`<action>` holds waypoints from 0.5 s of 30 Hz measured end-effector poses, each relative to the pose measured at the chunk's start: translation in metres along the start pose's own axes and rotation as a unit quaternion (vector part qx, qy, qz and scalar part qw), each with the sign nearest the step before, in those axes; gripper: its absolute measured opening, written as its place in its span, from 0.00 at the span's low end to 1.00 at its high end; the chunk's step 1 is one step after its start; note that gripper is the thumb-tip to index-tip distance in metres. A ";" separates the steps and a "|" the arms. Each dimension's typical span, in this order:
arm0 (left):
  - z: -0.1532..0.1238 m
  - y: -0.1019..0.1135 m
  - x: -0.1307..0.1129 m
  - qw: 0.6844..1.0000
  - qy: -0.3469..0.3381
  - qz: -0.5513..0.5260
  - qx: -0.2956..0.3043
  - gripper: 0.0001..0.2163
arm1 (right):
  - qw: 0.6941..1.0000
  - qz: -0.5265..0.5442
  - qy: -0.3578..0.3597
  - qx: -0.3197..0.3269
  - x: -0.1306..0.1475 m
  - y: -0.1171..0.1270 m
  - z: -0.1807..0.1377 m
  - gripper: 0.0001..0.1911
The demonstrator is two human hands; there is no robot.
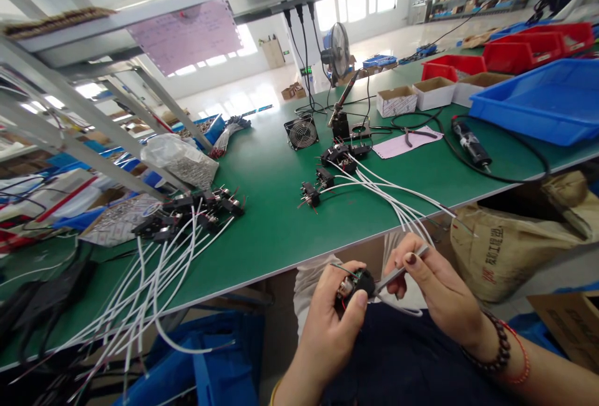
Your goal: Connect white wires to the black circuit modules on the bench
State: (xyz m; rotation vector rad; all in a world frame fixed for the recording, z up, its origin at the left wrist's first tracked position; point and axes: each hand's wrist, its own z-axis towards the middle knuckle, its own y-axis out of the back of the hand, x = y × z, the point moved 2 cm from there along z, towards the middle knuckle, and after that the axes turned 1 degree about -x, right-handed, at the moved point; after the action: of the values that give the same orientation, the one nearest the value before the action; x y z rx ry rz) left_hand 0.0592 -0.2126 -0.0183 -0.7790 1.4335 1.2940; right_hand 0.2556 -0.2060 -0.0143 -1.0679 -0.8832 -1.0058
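My left hand (334, 312) is closed round a small black electrical part (362, 282) with a round metal piece and thin red and green wires. Held over my lap, in front of the table's edge, the part has a white cable (407, 311) trailing beneath it. Between thumb and fingers, my right hand (437, 287) pinches grey metal tweezers (397, 274), whose narrow end meets the part's right side. Similar black parts with white cables (344, 156) lie on the table beyond my hands. Another heap of such parts (187, 212) sits at the left, cables hanging over the edge.
A soldering iron (344, 100) stands in its holder beside a small fan (302, 133). Pliers (418, 136) rest on pink paper, left of an electric screwdriver (472, 144). A blue tray (538, 103) overhangs the right side. Below it is a sack (491, 256).
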 end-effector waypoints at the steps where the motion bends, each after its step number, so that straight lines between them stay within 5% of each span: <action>1: 0.000 0.000 0.000 1.000 0.000 -0.002 0.000 0.17 | 1.000 -0.014 0.011 -0.002 0.001 0.000 -0.001 0.19; 15: -0.001 0.000 -0.002 1.000 0.004 0.003 -0.004 0.18 | 1.000 -0.011 0.020 0.000 0.004 -0.003 -0.004 0.19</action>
State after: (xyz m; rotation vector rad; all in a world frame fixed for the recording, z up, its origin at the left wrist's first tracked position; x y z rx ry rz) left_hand 0.0592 -0.2140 -0.0159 -0.7868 1.4397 1.3026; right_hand 0.2543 -0.2107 -0.0110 -1.0363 -0.8646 -1.0430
